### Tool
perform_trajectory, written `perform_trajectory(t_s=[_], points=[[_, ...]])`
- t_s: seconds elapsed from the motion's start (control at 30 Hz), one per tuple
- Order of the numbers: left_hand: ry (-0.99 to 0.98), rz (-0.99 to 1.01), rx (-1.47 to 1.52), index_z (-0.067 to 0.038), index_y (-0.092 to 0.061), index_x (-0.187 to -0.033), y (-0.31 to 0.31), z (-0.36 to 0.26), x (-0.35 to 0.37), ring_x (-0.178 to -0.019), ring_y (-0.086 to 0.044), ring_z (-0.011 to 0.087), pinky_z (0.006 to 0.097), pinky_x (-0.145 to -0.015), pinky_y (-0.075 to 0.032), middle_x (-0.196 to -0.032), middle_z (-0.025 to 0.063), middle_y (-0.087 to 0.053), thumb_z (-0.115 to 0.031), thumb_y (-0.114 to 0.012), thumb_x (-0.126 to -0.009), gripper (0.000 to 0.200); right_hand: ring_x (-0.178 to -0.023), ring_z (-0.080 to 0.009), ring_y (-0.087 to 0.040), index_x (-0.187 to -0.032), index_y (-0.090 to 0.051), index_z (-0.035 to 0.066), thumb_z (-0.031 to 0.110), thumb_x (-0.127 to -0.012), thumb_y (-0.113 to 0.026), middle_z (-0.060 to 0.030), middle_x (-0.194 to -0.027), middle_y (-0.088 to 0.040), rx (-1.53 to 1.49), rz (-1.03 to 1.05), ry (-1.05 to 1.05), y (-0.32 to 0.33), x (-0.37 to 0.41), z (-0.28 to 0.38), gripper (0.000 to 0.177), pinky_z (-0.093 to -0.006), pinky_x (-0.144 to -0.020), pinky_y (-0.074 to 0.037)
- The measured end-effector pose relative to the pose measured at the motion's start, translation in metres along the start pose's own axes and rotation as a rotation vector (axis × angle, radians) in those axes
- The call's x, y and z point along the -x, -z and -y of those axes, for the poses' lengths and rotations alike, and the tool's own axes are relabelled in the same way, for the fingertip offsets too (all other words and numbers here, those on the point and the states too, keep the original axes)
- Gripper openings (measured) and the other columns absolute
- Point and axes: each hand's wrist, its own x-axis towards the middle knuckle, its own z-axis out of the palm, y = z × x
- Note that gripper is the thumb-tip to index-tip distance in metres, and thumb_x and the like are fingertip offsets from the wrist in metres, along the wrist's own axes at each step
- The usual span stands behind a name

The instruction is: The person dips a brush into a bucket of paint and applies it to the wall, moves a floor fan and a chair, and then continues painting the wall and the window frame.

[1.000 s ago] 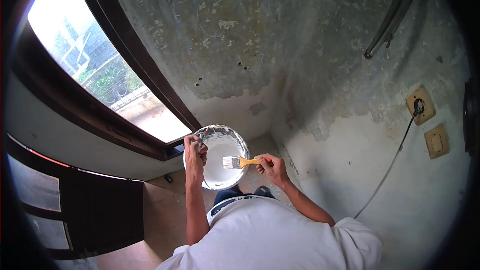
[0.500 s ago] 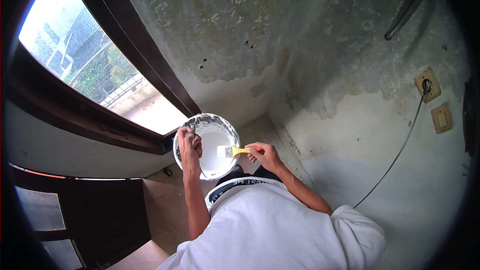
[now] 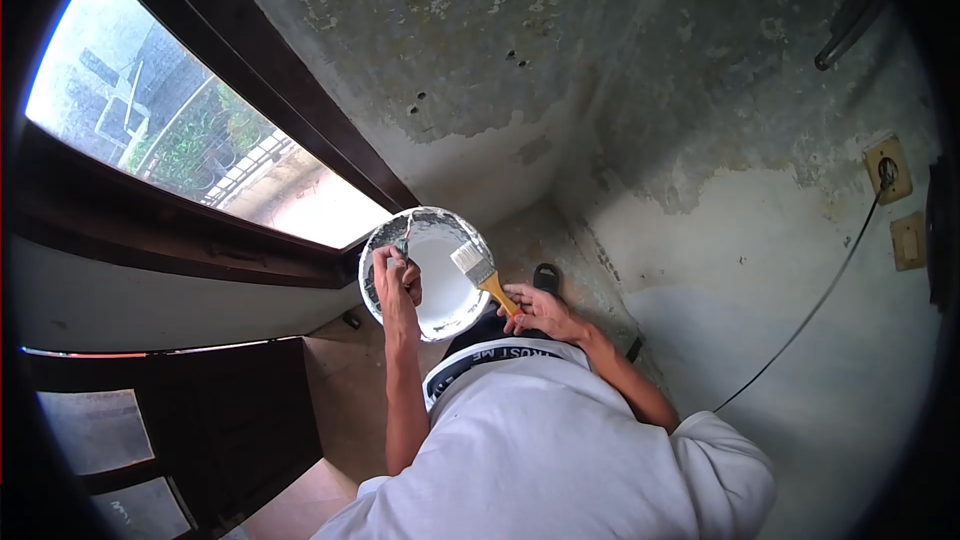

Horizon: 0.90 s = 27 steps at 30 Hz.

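Note:
A white paint bucket point(image 3: 476, 312), its inner wall smeared with dark and white patches, hangs in front of my body with white paint point(image 3: 440, 285) inside. My left hand point(image 3: 397, 282) is closed over it, gripping what looks like the bucket's handle point(image 3: 403, 244) by its dark green grip. In my right hand point(image 3: 540, 312) is a paintbrush point(image 3: 490, 281) with a yellow handle and red end. Its white-coated bristles point up and left, above the bucket's right rim. The fingers of that hand hold the handle near its end.
A dark-framed window point(image 3: 270, 175) is at the left, close to the bucket. The wall point(image 3: 700, 230) is patchy, grey above and whitish below. A cable point(image 3: 815, 310) runs down from a wall socket point(image 3: 887, 169). A sandal point(image 3: 546, 278) shows on the floor; a dark door point(image 3: 250, 410) stands lower left.
The paintbrush has risen from over the paint to the right rim and turned from level to slanting, bristles up. My left hand still grips the bucket's handle. The whole view has shifted slightly.

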Motion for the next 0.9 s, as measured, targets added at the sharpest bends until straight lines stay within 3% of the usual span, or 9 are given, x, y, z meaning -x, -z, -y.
perform_trajectory(t_s=[0.17, 0.27, 0.37, 0.4, 0.47, 0.53, 0.7, 0.8, 0.9], points=[[0.026, 0.01, 0.001, -0.017, -0.046, -0.108, -0.003, 0.006, -0.006, -0.054, -0.028, 0.0007, 0.0198, -0.048, -0.018, -0.073, -0.0078, -0.04, -0.023, -0.048, -0.103, 0.008, -0.085, -0.0131, -0.063, -0.149, -0.043, 0.005, 0.002, -0.1, -0.054, -0.0092, -0.11, -0.059, 0.133, -0.137, 0.023, 0.021, -0.007, -0.006, 0.05, -0.0257, -0.075, -0.054], [0.057, 0.009, 0.004, -0.017, -0.045, -0.106, -0.007, 0.021, -0.008, -0.052, -0.027, 0.0006, 0.0202, -0.047, -0.018, -0.071, -0.0074, -0.041, -0.021, -0.049, -0.103, 0.006, -0.069, -0.004, -0.046, -0.137, -0.046, 0.012, 0.005, -0.1, -0.049, -0.0011, -0.099, -0.051, -0.073, -0.295, 0.015, 0.025, 0.006, 0.007, 0.038, -0.0197, -0.057, -0.036], [0.106, 0.014, -0.049, -0.016, -0.045, -0.104, -0.007, 0.053, -0.018, -0.052, -0.026, 0.0018, 0.0214, -0.046, -0.018, -0.071, -0.007, -0.038, -0.025, -0.051, -0.105, 0.011, -0.066, -0.0029, -0.044, -0.135, -0.046, 0.013, 0.005, -0.102, -0.049, 0.0007, -0.098, -0.051, -0.256, -0.389, 0.092, 0.047, 0.012, 0.006, 0.035, -0.0202, -0.055, -0.035], [0.128, 0.022, -0.054, -0.016, -0.044, -0.103, -0.007, 0.064, -0.022, -0.052, -0.026, 0.0019, 0.0216, -0.046, -0.018, -0.07, -0.007, -0.037, -0.024, -0.051, -0.105, 0.01, -0.064, -0.0024, -0.042, -0.129, -0.048, 0.014, 0.015, -0.107, -0.052, 0.0013, -0.094, -0.052, -0.319, -0.433, 0.13, 0.057, 0.009, -0.001, 0.022, -0.0203, -0.054, -0.033], [0.15, 0.058, -0.075, -0.017, -0.045, -0.104, -0.005, 0.086, -0.029, -0.052, -0.027, 0.0014, 0.0211, -0.046, -0.018, -0.07, -0.0071, -0.039, -0.022, -0.051, -0.105, 0.009, -0.063, -0.0028, -0.042, -0.125, -0.05, 0.013, 0.021, -0.109, -0.054, 0.001, -0.091, -0.053, -0.328, -0.586, 0.129, 0.078, -0.006, -0.001, 0.018, -0.0204, -0.053, -0.033], [0.201, 0.068, -0.144, -0.016, -0.044, -0.103, -0.014, 0.098, -0.034, -0.053, -0.027, 0.002, 0.0217, -0.046, -0.019, -0.07, -0.0067, -0.038, -0.02, -0.051, -0.104, 0.008, -0.061, -0.0039, -0.043, -0.115, -0.052, 0.012, 0.038, -0.111, -0.057, -0.0002, -0.086, -0.056, -0.297, -0.757, 0.13, 0.108, -0.025, -0.022, 0.027, -0.0211, -0.053, -0.032], [0.276, 0.068, -0.201, -0.015, -0.044, -0.104, -0.021, 0.134, -0.041, -0.057, -0.031, 0.0029, 0.0205, -0.049, -0.021, -0.074, -0.0051, -0.04, -0.015, -0.054, -0.101, 0.011, -0.06, -0.0033, -0.039, -0.111, -0.061, 0.012, 0.029, -0.11, -0.06, 0.0023, -0.083, -0.056, -0.604, -0.881, 0.142, 0.204, -0.11, -0.076, 0.017, -0.0212, -0.052, -0.031], [0.258, 0.045, -0.23, -0.015, -0.044, -0.106, -0.017, 0.149, -0.04, -0.058, -0.033, 0.0033, 0.0208, -0.05, -0.023, -0.074, -0.005, -0.039, -0.012, -0.055, -0.1, 0.013, -0.057, -0.002, -0.036, -0.12, -0.066, 0.01, 0.024, -0.11, -0.056, 0.0057, -0.078, -0.051, -0.752, -0.978, 0.146, 0.273, -0.171, -0.131, 0.02, -0.0197, -0.046, -0.028], [0.25, 0.045, -0.235, -0.015, -0.044, -0.107, -0.015, 0.16, -0.04, -0.058, -0.032, 0.0035, 0.0207, -0.051, -0.023, -0.074, -0.0049, -0.039, -0.012, -0.055, -0.1, 0.013, -0.056, -0.0023, -0.035, -0.117, -0.066, 0.009, 0.021, -0.109, -0.056, 0.0062, -0.077, -0.048, -0.874, -0.938, 0.224, 0.293, -0.214, -0.118, 0.018, -0.0199, -0.043, -0.026]])
